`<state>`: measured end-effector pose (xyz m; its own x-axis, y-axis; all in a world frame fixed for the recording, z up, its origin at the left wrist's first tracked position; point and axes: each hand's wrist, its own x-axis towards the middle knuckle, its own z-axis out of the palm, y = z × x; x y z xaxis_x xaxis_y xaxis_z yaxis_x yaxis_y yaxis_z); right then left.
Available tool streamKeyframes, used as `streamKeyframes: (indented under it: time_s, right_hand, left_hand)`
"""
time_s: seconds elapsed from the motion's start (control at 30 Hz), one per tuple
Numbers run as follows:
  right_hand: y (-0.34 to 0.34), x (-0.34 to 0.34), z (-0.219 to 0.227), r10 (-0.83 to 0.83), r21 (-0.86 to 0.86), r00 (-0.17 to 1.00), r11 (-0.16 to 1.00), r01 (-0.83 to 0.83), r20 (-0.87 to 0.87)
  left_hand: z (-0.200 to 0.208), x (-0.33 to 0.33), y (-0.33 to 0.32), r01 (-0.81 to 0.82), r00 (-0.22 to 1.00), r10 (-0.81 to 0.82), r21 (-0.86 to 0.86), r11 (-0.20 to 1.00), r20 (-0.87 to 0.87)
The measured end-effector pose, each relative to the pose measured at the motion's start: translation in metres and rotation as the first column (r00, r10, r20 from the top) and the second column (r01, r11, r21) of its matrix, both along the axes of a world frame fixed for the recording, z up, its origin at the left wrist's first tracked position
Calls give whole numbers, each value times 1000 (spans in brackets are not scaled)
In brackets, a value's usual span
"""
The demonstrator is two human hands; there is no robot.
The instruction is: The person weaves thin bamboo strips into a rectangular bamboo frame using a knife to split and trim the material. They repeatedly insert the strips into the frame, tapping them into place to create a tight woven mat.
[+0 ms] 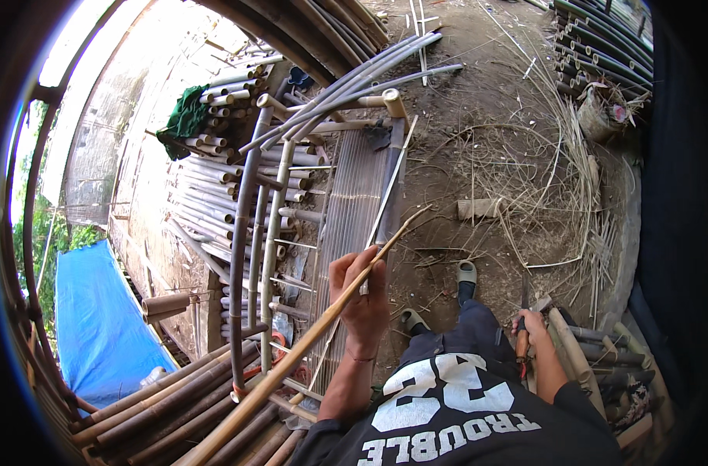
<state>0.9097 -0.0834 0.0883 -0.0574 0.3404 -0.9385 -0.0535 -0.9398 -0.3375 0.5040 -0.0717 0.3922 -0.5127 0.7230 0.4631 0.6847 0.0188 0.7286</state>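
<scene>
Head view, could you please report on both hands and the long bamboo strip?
Left hand gripping long bamboo strip. Right hand holding knife-like tool. Short bamboo piece on ground ahead, amid loose strips.

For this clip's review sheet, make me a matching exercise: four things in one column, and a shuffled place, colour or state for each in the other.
Things:
1. Left hand
2. Right hand
3. Tarp
4. Green cloth

Places, colours or states:
A. Bright blue, at the left of the view
B. Holding a tool with a brown handle
C. Draped at the ends of stacked bamboo poles
D. Gripping a long, slender tan strip

Right pairs: 1-D; 2-B; 3-A; 4-C
</scene>
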Motion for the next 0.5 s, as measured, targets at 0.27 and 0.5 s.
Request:
streamKeyframes:
  time_s: [0.27,0.5]
  right_hand:
    - [60,5,52,279,44,933,954,-296,230]
    - [95,14,97,186,235,944,939,-253,271]
  left_hand:
    - [22,13,95,148,960,-257,572,807,114]
    - [118,44,152,262,746,-592,683,681,304]
